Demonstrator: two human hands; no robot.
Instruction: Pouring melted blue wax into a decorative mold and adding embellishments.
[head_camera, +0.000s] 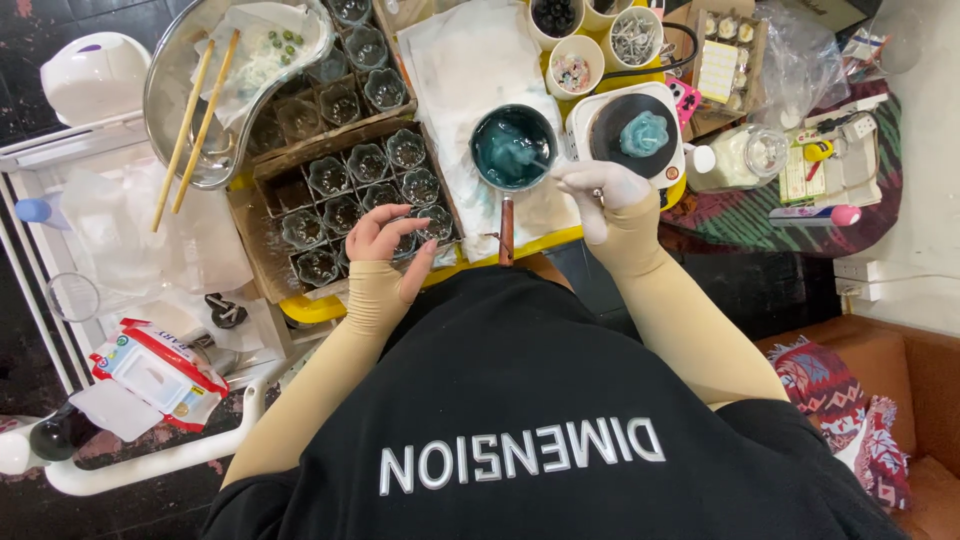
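My left hand (385, 240), in a beige sleeve, reaches into a cardboard box (262, 255) of small glass cups. Its fingers curl round one glass cup (408, 243) at the box's near right corner. My right hand (600, 185), in a white glove, pinches a thin stirring stick (540, 163). The stick's tip dips into a small pot (513, 147) of teal liquid. The pot's wooden handle (506, 230) points toward me. Just right of the pot stands a white hot plate (625, 135) with a teal lump (645, 133) on its black top.
A metal bowl (170, 80) with two chopsticks (195, 110) sits at the back left. Paper cups (635, 40) of wicks and beads stand behind the hot plate, a clear jar (740, 155) to its right. A wipes pack (155, 370) lies on the white cart at left.
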